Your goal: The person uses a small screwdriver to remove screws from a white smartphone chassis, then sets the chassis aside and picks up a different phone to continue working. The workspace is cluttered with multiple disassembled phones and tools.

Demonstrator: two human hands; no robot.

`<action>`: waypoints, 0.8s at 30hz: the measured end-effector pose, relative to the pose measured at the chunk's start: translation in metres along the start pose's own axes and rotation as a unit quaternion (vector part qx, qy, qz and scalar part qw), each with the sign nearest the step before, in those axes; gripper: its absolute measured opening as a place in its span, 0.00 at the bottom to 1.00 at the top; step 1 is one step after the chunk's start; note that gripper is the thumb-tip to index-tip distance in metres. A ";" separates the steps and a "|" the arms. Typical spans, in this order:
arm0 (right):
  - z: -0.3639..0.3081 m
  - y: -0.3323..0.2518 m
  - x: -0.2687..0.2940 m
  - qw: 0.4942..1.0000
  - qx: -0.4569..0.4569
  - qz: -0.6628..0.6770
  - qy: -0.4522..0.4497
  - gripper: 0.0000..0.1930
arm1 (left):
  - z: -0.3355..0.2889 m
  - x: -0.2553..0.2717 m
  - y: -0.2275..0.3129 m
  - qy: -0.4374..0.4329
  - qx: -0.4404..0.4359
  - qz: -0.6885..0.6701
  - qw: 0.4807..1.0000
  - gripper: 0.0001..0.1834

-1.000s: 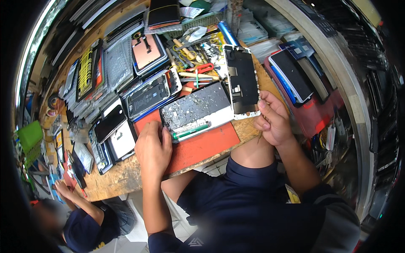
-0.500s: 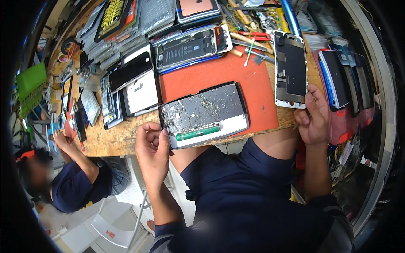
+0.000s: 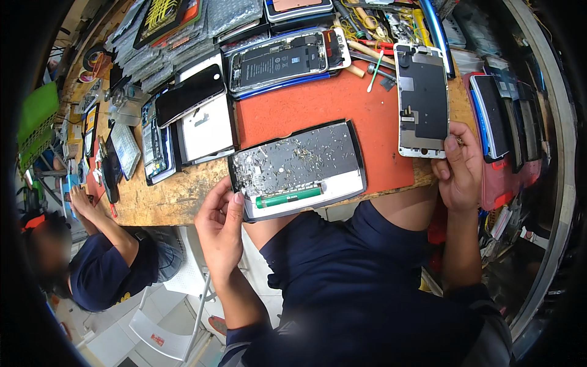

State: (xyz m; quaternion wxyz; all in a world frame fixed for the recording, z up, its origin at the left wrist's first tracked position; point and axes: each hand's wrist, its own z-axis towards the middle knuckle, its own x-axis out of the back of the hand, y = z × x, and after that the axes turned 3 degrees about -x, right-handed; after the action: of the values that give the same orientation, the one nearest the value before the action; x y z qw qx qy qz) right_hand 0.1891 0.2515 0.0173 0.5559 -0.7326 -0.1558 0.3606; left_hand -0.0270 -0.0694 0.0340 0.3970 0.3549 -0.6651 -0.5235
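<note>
My left hand (image 3: 221, 220) grips the left end of a shallow dark tray (image 3: 359, 177), thumb on its edge. Many tiny screws (image 3: 299, 150) are scattered in the tray, and a green tube (image 3: 288, 197) lies along its near side. On the right, my right hand (image 3: 460, 168) pinches the lower corner of a phone screen assembly (image 3: 423, 98). Its back, with a black plate and white frame, faces up. Behind the tray an opened phone (image 3: 278, 61) shows its black battery.
An orange mat (image 3: 385, 147) covers part of the wooden bench (image 3: 171, 202). Stacked bubble-wrapped packs (image 3: 183, 43), a black-fronted phone (image 3: 189, 98), a cotton swab (image 3: 374, 72) and hand tools (image 3: 367, 24) crowd around. At left another person (image 3: 104, 263) works at the bench; a white chair (image 3: 165, 327) stands behind.
The tray has shifted slightly, with its right end swung a little toward the right. The screen assembly stays in my right hand, almost in place. The view has moved slightly.
</note>
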 end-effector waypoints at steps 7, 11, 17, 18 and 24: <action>0.004 0.000 -0.013 0.995 0.005 -0.099 0.031 0.12 | -0.009 -0.007 -0.008 0.031 -0.074 0.022 0.997 0.26; 0.003 0.002 -0.021 0.981 0.000 -0.181 0.067 0.13 | -0.012 -0.008 -0.012 0.040 -0.076 -0.009 0.996 0.26; 0.009 -0.001 -0.027 0.977 -0.009 -0.203 0.066 0.13 | -0.015 -0.012 -0.010 0.051 -0.098 -0.017 0.994 0.24; 0.010 -0.002 -0.028 0.976 -0.006 -0.208 0.060 0.12 | -0.015 -0.013 -0.008 0.060 -0.078 0.003 0.995 0.22; 0.008 -0.004 -0.029 0.975 -0.016 -0.211 0.061 0.12 | 0.000 -0.014 0.006 0.101 -0.150 0.281 0.943 0.08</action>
State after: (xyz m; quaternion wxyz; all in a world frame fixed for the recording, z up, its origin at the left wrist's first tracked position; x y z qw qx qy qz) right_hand 0.1645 0.2401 0.0299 0.6158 -0.7130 -0.2783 0.1870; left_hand -0.0211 -0.0556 0.0373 0.6414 0.1410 -0.6084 -0.4456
